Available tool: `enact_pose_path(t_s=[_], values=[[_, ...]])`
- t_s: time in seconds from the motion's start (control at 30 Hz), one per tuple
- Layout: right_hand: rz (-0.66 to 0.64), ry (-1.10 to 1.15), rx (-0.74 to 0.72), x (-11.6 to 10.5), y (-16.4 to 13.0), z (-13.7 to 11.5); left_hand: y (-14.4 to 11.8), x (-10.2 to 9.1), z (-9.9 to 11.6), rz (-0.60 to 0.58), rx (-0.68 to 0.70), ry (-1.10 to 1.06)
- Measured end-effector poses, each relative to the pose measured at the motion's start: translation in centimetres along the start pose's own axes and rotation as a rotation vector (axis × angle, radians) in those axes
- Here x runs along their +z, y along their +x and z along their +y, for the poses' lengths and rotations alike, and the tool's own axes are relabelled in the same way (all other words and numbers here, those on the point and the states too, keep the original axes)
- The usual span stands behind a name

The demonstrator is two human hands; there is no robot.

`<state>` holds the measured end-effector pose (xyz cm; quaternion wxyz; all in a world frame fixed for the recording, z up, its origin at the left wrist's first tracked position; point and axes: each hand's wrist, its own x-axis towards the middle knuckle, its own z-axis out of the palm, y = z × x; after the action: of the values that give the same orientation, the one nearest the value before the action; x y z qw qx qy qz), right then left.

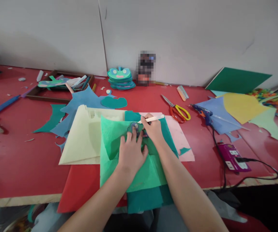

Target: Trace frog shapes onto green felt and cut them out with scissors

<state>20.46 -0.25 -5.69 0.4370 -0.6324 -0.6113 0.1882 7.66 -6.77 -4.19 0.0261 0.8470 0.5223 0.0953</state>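
Observation:
My left hand lies with fingers spread, pressing a small blue-purple template onto a bright green felt sheet. Its fingers cover much of the template. A white marker pen is gripped in my right hand, its tip at the template's upper right edge. Under the green sheet lie darker teal felt, cream felt and pink felt. A red sheet sticks out below them at the table's front edge.
Scissors with red and yellow handles lie behind the pink felt. To the right are a blue glue gun and a corded purple power strip. A brown tray and stacked felt faces stand at the back.

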Motion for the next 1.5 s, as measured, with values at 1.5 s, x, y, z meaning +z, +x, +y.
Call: enact_pose_path(t_s=[1.5], values=[[0.262, 0.314, 0.181, -0.1, 0.5, 0.8, -0.1, -0.4, 0.1, -0.008, -0.007, -0.003]])
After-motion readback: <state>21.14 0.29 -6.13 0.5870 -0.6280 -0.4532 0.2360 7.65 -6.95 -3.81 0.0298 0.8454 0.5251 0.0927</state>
